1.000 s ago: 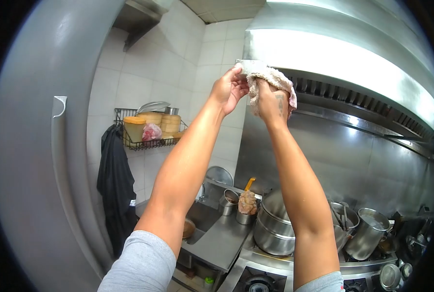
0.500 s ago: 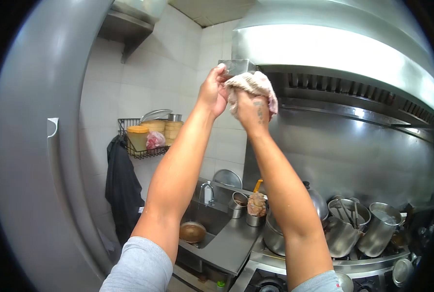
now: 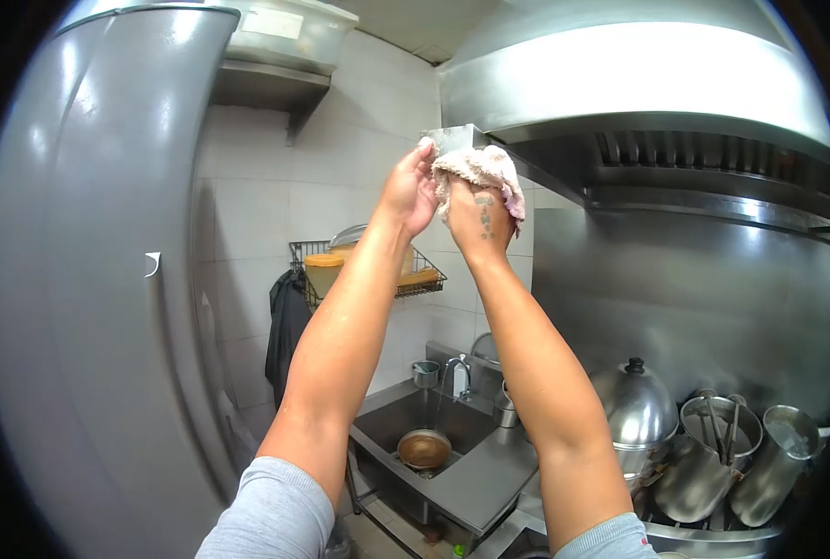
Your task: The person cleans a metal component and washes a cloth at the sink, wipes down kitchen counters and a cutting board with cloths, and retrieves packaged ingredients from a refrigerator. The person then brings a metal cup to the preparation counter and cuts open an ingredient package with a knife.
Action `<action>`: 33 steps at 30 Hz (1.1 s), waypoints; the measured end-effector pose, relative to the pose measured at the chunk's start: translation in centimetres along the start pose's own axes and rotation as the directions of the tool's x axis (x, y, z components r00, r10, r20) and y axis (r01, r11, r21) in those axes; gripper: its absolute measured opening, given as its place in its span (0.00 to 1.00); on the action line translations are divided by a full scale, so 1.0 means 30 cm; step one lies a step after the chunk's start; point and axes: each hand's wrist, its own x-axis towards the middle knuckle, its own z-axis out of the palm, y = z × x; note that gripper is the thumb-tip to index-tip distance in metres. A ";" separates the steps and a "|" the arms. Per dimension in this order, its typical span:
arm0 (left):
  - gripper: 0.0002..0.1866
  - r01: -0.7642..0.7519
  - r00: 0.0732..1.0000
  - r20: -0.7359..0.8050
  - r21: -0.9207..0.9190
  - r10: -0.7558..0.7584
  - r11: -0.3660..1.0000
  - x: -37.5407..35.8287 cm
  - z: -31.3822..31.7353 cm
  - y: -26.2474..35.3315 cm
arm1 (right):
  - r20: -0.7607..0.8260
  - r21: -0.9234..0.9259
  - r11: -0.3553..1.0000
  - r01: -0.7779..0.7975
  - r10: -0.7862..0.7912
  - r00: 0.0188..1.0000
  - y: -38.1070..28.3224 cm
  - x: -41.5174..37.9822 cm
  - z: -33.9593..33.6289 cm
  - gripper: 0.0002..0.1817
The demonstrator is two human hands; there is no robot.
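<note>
Nearest, the right hand (image 3: 480,222) was clenched around a nubbly, pale cloth (image 3: 479,168) against a boxy metal piece (image 3: 455,140); the left hand (image 3: 409,191), loosely curled, met its left edge. Farther off, a round brown pan (image 3: 423,449) sat in the rectangular steel sink (image 3: 378,424).

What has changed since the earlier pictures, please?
The view has turned left, so more of the sink and domed lid shows. No new grasp or release is visible: the left hand is still raised at the metal box, and the right hand still holds the cloth.
</note>
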 end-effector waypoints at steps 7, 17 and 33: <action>0.11 0.063 0.998 0.030 -0.097 -0.060 0.993 0.001 0.001 -0.012 | -0.061 -0.139 0.986 0.091 -0.101 0.993 -0.003 0.001 -0.003 0.19; 0.13 0.066 0.997 0.036 -0.108 -0.063 0.992 -0.003 0.008 0.006 | -0.008 -0.220 0.974 0.052 -0.055 0.998 -0.021 0.014 -0.004 0.23; 0.10 0.078 0.995 0.072 -0.153 -0.067 0.985 0.026 -0.027 -0.067 | 0.012 -0.288 0.957 -0.042 0.047 0.999 0.018 0.044 0.001 0.23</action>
